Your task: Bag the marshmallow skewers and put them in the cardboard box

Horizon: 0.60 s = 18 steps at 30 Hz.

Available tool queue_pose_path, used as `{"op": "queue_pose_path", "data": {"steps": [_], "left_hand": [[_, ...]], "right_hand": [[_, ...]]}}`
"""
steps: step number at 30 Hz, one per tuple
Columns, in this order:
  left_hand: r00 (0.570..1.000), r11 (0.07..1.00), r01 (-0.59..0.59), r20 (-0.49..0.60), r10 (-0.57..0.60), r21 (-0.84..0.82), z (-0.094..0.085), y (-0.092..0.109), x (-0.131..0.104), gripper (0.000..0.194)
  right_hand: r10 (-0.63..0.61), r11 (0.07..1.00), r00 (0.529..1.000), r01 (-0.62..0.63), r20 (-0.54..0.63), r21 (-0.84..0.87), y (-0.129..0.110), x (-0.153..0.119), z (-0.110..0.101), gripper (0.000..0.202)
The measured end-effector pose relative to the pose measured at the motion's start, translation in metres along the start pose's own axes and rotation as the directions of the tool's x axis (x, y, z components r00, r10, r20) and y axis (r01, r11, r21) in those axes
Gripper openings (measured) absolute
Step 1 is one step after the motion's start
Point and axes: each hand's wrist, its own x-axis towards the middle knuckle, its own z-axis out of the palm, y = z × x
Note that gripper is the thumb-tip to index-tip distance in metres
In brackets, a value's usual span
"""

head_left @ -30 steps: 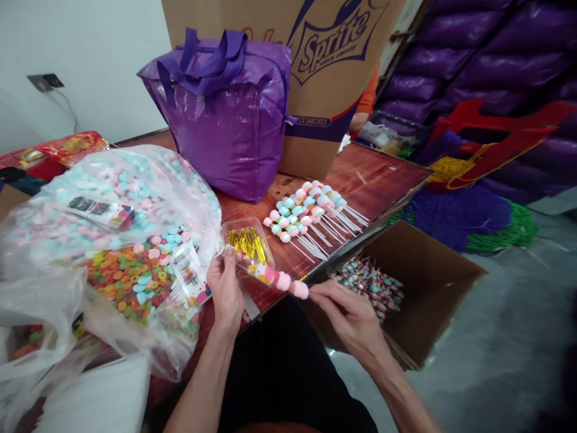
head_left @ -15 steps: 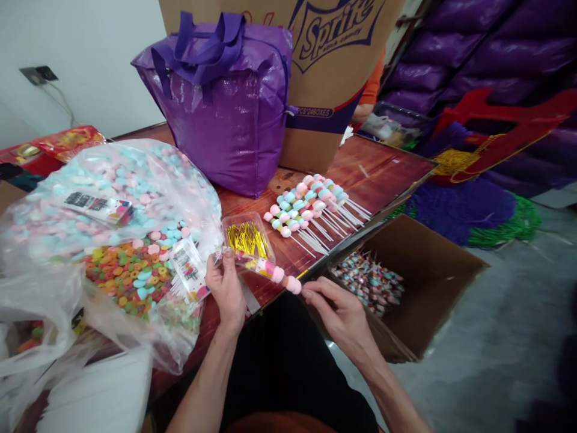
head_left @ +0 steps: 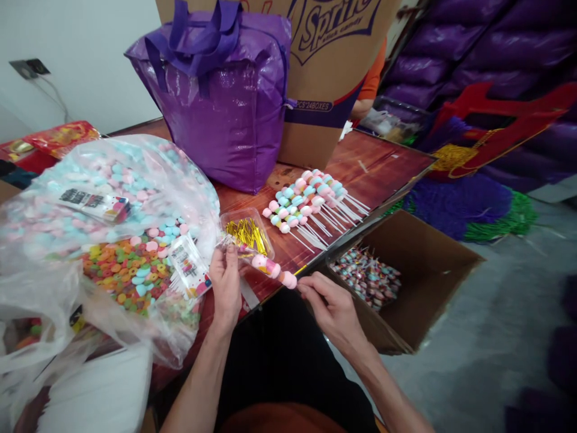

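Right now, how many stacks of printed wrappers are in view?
2: one stack on the pink-and-blue candy bag, another stack beside the colourful rings. Others may be hidden.

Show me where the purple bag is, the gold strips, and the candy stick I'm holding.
Purple bag (head_left: 216, 123), head view: middle of its front side.
Gold strips (head_left: 246, 234), head view: middle of the pile.
Candy stick (head_left: 272, 269), head view: on the candies, midway along.
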Motion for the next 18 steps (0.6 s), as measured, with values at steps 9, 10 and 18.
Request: {"op": "queue_pose_path", "data": {"steps": [9, 10, 18], "left_hand": [[0.99, 0.995, 0.098, 0.097, -0.098, 0.009, 0.005, -0.005, -0.02, 0.038], [0.989, 0.994, 0.105, 0.104, -0.104, 0.0, 0.005, -0.005, -0.021, 0.038], [0.973, 0.977, 0.193, 0.146, -0.178, -0.092, 0.001, -0.003, -0.019, 0.035]], "right_hand": [[-0.167, 0.958, 0.984, 0.147, -0.061, -0.248, 0.002, -0.009, 0.019, 0.018], [-0.155, 0.962, 0.986, 0.138, -0.056, -0.235, 0.001, -0.009, 0.02, 0.018], [0.354, 0.887, 0.925, -0.379, 0.14, 0.264, -0.009, -0.007, 0.012, 0.025]]}}
